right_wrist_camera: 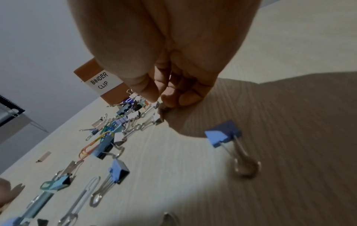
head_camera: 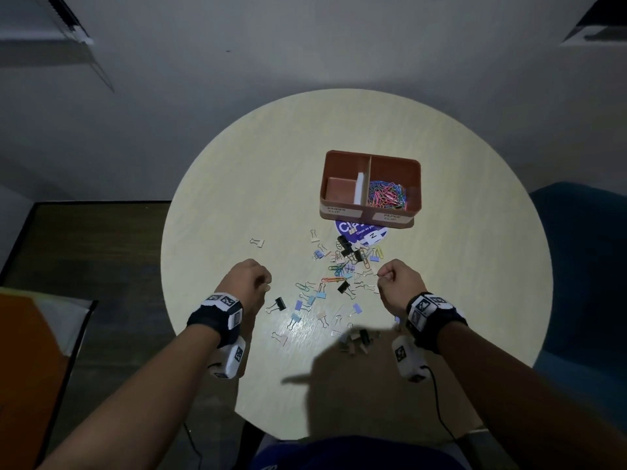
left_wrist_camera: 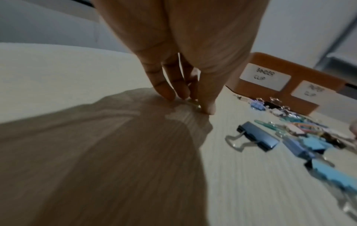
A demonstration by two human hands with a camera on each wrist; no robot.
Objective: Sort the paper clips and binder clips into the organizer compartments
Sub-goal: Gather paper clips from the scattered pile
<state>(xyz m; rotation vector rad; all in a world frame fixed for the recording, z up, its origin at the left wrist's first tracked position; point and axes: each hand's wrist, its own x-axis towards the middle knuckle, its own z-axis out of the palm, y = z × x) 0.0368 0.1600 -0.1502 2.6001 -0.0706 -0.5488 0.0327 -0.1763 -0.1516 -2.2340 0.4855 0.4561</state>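
A brown organizer stands at the back of the round table, with front labels BINDER CLIP on the left and PAPER CLIP on the right. Coloured paper clips fill its right compartment. Mixed binder and paper clips lie scattered between my hands. My left hand has its fingertips down on the table and pinches a small clip. My right hand pinches what looks like a small binder clip with a wire handle at the scatter's right edge. The organizer also shows in both wrist views.
A purple round sticker lies partly under the organizer's front. One binder clip sits alone to the left. A black binder clip lies near my left wrist. A blue chair stands right of the table, an orange object left.
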